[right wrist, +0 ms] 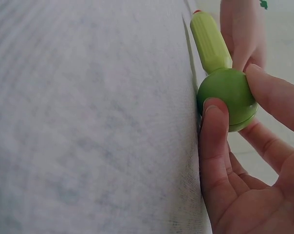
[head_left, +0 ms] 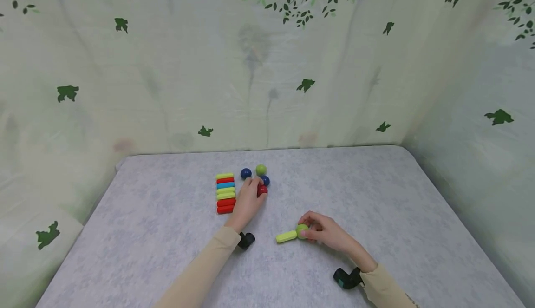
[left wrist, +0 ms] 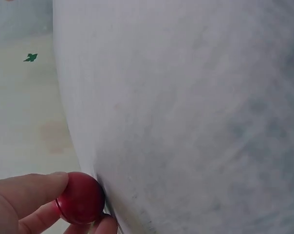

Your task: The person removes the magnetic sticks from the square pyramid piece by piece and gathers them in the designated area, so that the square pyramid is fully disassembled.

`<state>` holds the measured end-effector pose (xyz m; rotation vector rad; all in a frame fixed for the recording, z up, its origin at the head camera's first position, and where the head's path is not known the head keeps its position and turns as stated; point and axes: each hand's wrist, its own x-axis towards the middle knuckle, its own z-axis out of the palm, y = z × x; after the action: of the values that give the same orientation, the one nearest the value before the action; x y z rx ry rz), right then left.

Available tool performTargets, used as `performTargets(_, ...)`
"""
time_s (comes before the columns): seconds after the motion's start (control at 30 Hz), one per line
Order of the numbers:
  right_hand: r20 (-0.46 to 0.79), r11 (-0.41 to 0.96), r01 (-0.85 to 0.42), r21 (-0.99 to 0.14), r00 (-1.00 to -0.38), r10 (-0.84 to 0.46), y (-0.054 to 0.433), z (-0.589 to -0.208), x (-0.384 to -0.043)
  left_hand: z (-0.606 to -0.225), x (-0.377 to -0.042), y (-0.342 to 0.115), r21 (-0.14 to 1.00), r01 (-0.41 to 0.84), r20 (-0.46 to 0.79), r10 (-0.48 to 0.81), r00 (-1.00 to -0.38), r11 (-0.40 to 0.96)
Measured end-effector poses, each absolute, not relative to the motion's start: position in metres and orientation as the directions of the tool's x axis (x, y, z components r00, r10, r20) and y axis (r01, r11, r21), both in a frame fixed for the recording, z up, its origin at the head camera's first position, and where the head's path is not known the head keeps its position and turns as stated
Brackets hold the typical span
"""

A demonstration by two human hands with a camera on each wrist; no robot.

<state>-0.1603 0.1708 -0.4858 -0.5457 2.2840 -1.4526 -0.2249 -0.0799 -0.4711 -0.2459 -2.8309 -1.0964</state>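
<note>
My left hand [head_left: 249, 201] grips a red ball [left wrist: 82, 199] between thumb and fingers, down at the tabletop just right of a column of short rods. Close past its fingertips sit a blue ball [head_left: 265, 180] and a green ball [head_left: 261, 169], with another blue ball [head_left: 245, 173] to their left. Nearer the front, my right hand [head_left: 328, 233] pinches a green ball [right wrist: 229, 97] with thumb and fingers. A yellow-green rod [head_left: 286, 237] joins end-on to that ball and points left along the table.
The column [head_left: 226, 192] holds several rods in yellow-green, red and blue, lying parallel at the left. A black wrist camera [head_left: 246, 240] is strapped to the left wrist, another [head_left: 348, 278] to the right. A leaf-printed cloth [head_left: 267, 89] hangs behind the table [head_left: 376, 182].
</note>
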Motion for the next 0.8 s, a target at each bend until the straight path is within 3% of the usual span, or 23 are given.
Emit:
performTargets(0.23,-0.117,0.391,-0.110,-0.914,-0.851,-0.512,0.170,-0.487,-0.161,-0.470,-0.222,-0.082,0.632,0.225,0.174,0.146,-0.974,0.742)
performTargets(0.33,-0.122,0.394,-0.105,-0.913,-0.852,-0.509,0.170,-0.487,-0.160,-0.467,-0.212,-0.085,0.605,0.300,0.188,0.234,-0.954,0.737)
performTargets(0.43,-0.122,0.394,-0.103,-0.913,-0.854,-0.506,0.170,-0.486,-0.160,-0.461,-0.195,-0.086,0.624,0.411,0.120,0.438,-0.891,0.665)
performTargets(0.57,-0.116,0.386,-0.104,-0.917,-0.855,-0.506,0.170,-0.484,-0.159,-0.458,-0.171,-0.079,0.663,0.455,-0.045,0.638,-0.769,0.595)
performTargets(0.67,-0.110,0.377,-0.105,-0.920,-0.854,-0.508,0.171,-0.483,-0.158,-0.462,-0.159,-0.069,0.625,0.478,-0.068,0.654,-0.754,0.617)
performTargets(0.8,-0.109,0.365,-0.100,-0.926,-0.854,-0.509,0.171,-0.484,-0.158,-0.465,-0.152,-0.057,0.559,0.522,0.006,0.627,-0.779,0.644)
